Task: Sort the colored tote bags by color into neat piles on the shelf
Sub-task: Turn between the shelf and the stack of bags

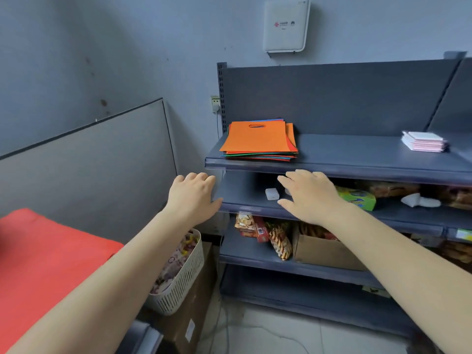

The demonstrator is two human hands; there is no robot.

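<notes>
Tote bags (259, 139) sit in one mixed stack at the left end of the top shelf (357, 169), orange on top, with green, red and blue edges showing underneath, slightly fanned. Nothing sorted yet, by my read.

Head view: your left hand (192, 198) is raised below and left of the stack, fingers loosely bent, holding nothing. Your right hand (310, 194) is spread flat, fingers straight, also empty, in front of the second shelf just under the top shelf's lip. Neither touches the bags.

For the step in hand, bring both hands up to the stack's front edge. Lift the orange one by its near corners, not the handle slot; thin flat bags likely slide, so steady the rest with the other hand. Lay the piles along the bare stretch of top shelf between the stack and the pink-white pads (424, 144) at the right. Square the edges as you go. Risk: dragging the stack forward off the lip.
</notes>
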